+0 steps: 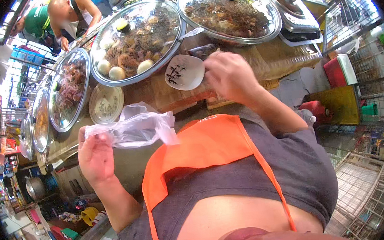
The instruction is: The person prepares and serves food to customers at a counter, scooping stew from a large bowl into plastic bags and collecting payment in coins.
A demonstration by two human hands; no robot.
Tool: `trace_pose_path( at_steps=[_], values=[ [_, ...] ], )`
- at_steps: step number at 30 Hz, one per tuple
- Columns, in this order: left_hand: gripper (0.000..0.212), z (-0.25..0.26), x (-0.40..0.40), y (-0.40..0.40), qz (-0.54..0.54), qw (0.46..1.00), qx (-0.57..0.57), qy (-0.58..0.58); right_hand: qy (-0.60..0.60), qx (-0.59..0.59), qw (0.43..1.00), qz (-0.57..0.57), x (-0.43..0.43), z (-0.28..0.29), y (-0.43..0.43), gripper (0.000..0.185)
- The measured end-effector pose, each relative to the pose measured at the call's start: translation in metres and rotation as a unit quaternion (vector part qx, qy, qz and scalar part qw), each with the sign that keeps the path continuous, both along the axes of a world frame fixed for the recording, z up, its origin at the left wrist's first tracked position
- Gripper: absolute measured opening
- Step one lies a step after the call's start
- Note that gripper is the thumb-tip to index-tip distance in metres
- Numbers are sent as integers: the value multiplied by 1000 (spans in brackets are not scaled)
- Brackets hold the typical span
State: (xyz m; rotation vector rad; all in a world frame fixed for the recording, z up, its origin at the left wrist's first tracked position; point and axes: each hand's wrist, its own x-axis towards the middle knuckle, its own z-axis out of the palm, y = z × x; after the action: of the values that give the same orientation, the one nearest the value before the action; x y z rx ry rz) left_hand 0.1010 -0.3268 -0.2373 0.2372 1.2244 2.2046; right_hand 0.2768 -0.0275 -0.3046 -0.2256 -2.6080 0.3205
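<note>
My left hand point(97, 159) is raised at the left, its thumb and fingers pinching the rim of a clear plastic bag point(138, 128). The bag hangs partly open to the right, in front of an orange apron point(208, 146). Over the counter, my right hand point(230, 73) is blurred, fingers curled down at the right edge of a small white dish with a bamboo print point(182, 72). Its fingertips are hidden, so whether it grips anything is unclear. Just behind lies a dark cylindrical item in clear wrap point(202, 49).
Glass-lidded pans of cooked food point(140, 42) point(230, 13) line the counter point(166, 95), one with whole eggs point(117, 73). A patterned plate point(106, 103) sits at the left. A scale-like appliance point(298, 18) stands at far right. Two people point(73, 13) are beyond the wire grille.
</note>
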Motion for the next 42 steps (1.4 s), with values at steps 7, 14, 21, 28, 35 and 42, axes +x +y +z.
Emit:
trace_pose_path(
  at_steps=[7, 14, 21, 28, 35, 42],
  values=[
    [15, -3, 11, 50, -158, 979, 29, 124, -86, 28, 974, -210, -17, -65, 50, 25],
    [24, 3, 15, 71, -38, 958, -103, 266, 58, -17, 995, -76, 2, -27, 49, 16],
    [25, -3, 22, 77, -50, 947, -178, 262, 12, -414, 909, 40, 17, 89, -5, 19],
    [26, 24, 66, 55, 15, 947, -224, 230, -70, -369, 880, 291, -78, 58, -55, 12],
    [20, -9, 82, 25, 57, 935, -249, 244, -251, -840, 423, 228, -155, 38, -141, 14],
    [31, 10, 39, -46, 217, 962, -61, 157, -264, -823, 409, 292, -225, 15, -247, 14]
  ],
)
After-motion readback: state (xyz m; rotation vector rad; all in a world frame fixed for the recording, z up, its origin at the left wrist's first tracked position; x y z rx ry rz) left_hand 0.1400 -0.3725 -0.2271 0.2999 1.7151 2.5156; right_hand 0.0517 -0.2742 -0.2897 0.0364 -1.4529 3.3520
